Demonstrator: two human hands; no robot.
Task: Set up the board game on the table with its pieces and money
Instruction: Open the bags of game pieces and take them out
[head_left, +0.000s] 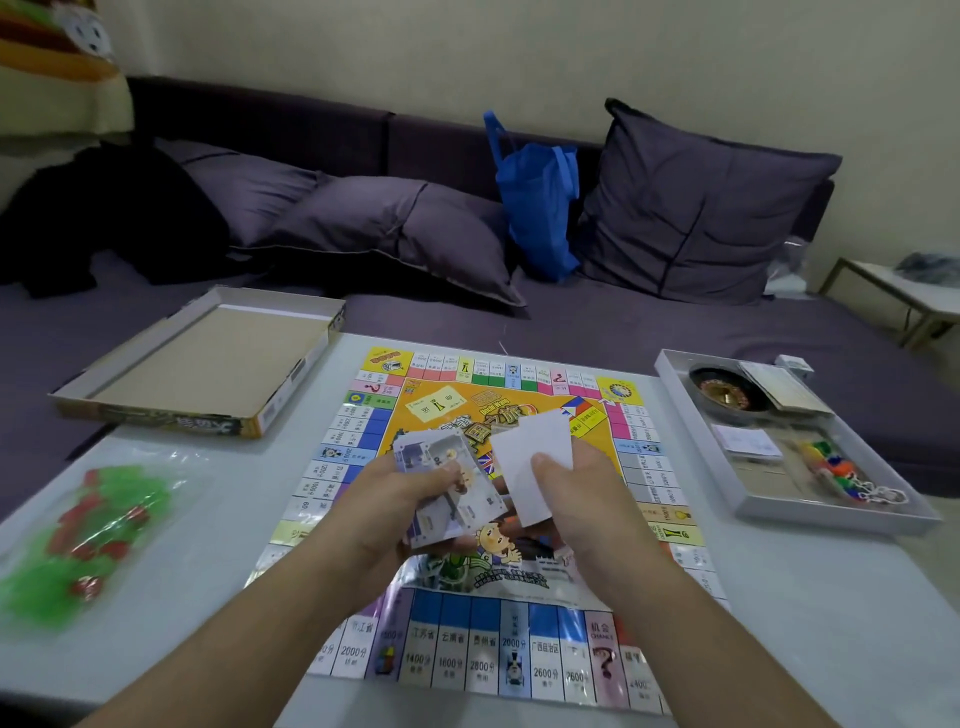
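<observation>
Money sat fanned in my left hand grip, above the board; right hand pinched a blank card. Thin, limp, slippery notes; best held by edges.

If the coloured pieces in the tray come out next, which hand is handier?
Probably the right hand: the tray lies on its side, and it pinches only one white card, easy to drop.
</observation>
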